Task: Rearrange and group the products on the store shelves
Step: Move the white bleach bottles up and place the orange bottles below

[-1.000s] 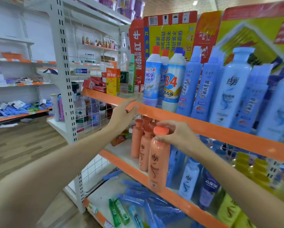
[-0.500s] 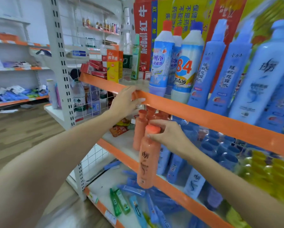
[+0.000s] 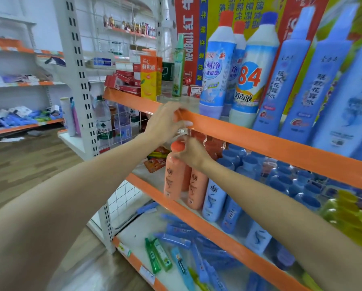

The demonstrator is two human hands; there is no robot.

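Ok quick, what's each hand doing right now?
Left hand: gripping the orange shelf edge, no product in it.
Right hand: closed around the neck of an orange bottle.

- Bright, even light is filling the aisle, casting only soft shadows.
- Wide-angle distortion is bending the white shelf upright [image 3: 76, 66] and stretching the frame's edges.
- Motion blur is smearing the yellow bottles [image 3: 353, 215] at right.
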